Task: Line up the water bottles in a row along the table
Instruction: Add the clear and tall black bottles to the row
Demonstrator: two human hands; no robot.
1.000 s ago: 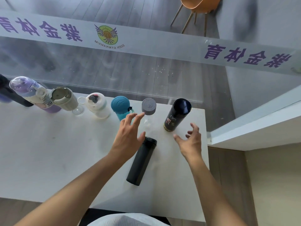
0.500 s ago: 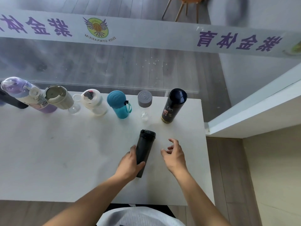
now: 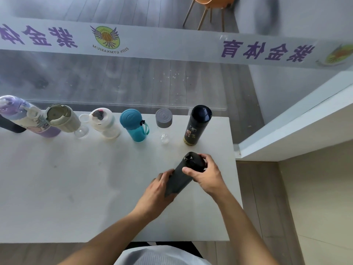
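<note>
Both hands are gripping the matte black bottle (image 3: 181, 178) tilted above the white surface (image 3: 66, 188): the left hand (image 3: 158, 192) is wrapping its lower body, and the right hand (image 3: 206, 176) is closing its fingers (image 3: 188, 171) around the capped top. Just beyond it, the other bottles, from the purple bottle (image 3: 21, 115) to the dark labelled bottle (image 3: 197, 125), are standing in a row along the far edge.

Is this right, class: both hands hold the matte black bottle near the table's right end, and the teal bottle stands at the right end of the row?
Not quite. In the head view, both hands, left and right, do hold the matte black bottle, but the glossy black bottle ends the row; the teal bottle stands two places left.
</note>
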